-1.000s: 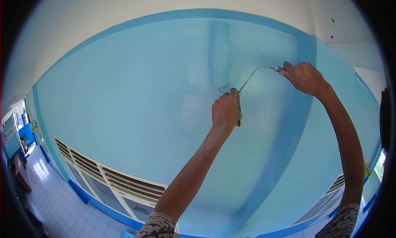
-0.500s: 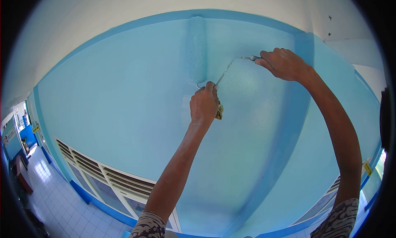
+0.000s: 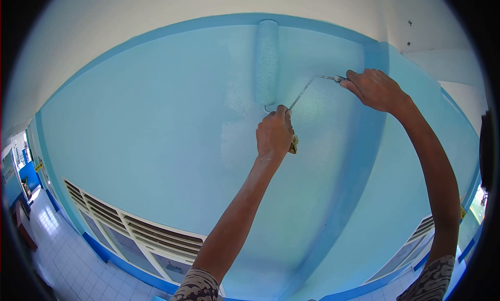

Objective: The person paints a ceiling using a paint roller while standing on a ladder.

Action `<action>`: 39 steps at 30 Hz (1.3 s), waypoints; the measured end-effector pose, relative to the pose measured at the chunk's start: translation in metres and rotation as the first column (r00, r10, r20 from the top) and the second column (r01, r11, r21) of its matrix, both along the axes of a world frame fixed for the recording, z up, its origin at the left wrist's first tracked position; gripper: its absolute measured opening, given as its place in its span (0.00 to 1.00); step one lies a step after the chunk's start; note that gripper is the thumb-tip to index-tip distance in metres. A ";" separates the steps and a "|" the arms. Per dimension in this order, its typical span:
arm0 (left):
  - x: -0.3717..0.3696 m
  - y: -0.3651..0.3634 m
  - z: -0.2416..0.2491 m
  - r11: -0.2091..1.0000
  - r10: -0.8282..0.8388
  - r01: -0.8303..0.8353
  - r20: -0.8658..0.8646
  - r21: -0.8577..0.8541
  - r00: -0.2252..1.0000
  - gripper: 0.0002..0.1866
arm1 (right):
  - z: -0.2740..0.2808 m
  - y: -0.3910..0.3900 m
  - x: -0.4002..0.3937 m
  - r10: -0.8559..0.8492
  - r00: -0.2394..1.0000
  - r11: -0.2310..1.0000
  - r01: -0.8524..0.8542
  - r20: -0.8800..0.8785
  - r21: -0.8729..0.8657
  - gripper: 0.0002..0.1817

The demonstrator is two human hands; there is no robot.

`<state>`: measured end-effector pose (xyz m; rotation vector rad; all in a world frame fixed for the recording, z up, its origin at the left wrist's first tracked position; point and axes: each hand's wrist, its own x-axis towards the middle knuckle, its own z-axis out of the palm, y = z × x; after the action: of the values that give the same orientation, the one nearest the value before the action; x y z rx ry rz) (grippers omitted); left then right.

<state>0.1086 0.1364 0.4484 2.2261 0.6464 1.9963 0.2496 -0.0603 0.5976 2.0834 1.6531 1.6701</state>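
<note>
A paint roller [image 3: 266, 64], its sleeve coated in light blue, stands lengthwise against the blue wall [image 3: 156, 113], its top end close under the darker blue band. My left hand [image 3: 274, 133] is closed around the roller's wire frame just below the sleeve. A crumpled yellowish cloth [image 3: 294, 144] pokes out beneath that hand. Up and to the right, my right hand [image 3: 376, 90] grips the roller's handle, which is mostly hidden by the fingers. Between the two hands the bent, paint-spotted wire shows. Wet-looking, shiny paint covers the wall near the roller.
A darker blue band [image 3: 198, 27] edges the wall below the white ceiling [image 3: 208, 4]. A darker vertical strip [image 3: 359, 160] runs down on the right. Louvred windows [image 3: 135, 225] sit low on the left, above a tiled floor [image 3: 78, 259]. More windows [image 3: 411, 249] are at lower right.
Both hands and the roller have shifted right together, with the roller sleeve moving across the wall to the right. The grips look the same, and the view has turned slightly.
</note>
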 end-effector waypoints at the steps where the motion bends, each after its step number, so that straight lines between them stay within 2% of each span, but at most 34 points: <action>1: -0.007 0.005 0.000 1.000 -0.006 0.006 -0.003 0.004 1.000 0.09 | 0.005 0.009 -0.008 0.018 1.000 0.998 -0.019 -0.013 -0.053 0.27; 2: -0.015 0.010 -0.001 1.000 -0.010 0.010 -0.001 -0.027 1.000 0.09 | 0.009 0.016 -0.014 0.035 0.999 0.994 -0.038 -0.026 -0.107 0.28; 6: -0.030 0.015 -0.003 0.997 -0.030 0.031 0.022 -0.074 0.999 0.09 | 0.014 0.027 -0.023 0.074 0.997 0.986 -0.073 0.003 -0.150 0.28; 8: -0.029 0.015 -0.003 0.998 -0.012 0.012 -0.008 -0.065 1.000 0.09 | 0.016 0.026 -0.026 0.040 0.995 0.984 -0.054 -0.089 -0.170 0.27; 12: 0.003 -0.005 -0.004 0.999 -0.042 0.043 -0.019 0.006 0.999 0.08 | 0.012 -0.008 -0.001 -0.030 0.995 0.991 0.017 -0.093 -0.136 0.28; 14: 0.021 -0.021 -0.002 0.997 -0.083 0.083 -0.023 -0.003 0.996 0.07 | 0.012 -0.026 0.017 -0.059 0.997 0.993 0.054 -0.040 -0.108 0.28; 20: 0.074 -0.064 0.006 0.969 -0.243 0.237 -0.074 -0.075 0.967 0.09 | 0.012 -0.084 0.046 -0.153 0.987 0.984 0.148 -0.045 -0.098 0.28; 24: 0.103 -0.078 0.006 0.956 -0.292 0.290 -0.077 -0.042 0.953 0.09 | 0.010 -0.107 0.057 -0.229 0.971 0.970 0.222 -0.069 -0.096 0.28; 28: 0.118 -0.087 0.009 0.945 -0.326 0.320 -0.127 -0.066 0.937 0.10 | 0.006 -0.119 0.068 -0.252 0.968 0.967 0.252 -0.016 -0.031 0.27; 32: 0.123 -0.090 0.007 0.942 -0.335 0.331 -0.094 -0.058 0.937 0.10 | 0.003 -0.122 0.071 -0.268 0.963 0.963 0.268 0.021 -0.004 0.27; 36: 0.097 -0.067 -0.001 0.966 -0.259 0.259 -0.026 0.010 0.966 0.09 | 0.007 -0.094 0.048 -0.242 0.969 0.969 0.243 0.041 -0.038 0.28; 39: 0.065 -0.043 -0.003 0.977 -0.215 0.214 0.012 0.018 0.977 0.08 | 0.011 -0.062 0.030 -0.149 0.988 0.987 0.152 0.044 -0.057 0.27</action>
<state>0.1737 0.0935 0.4449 2.1833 0.3700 1.9155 0.2795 -0.1224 0.6085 2.0756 1.4742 1.5858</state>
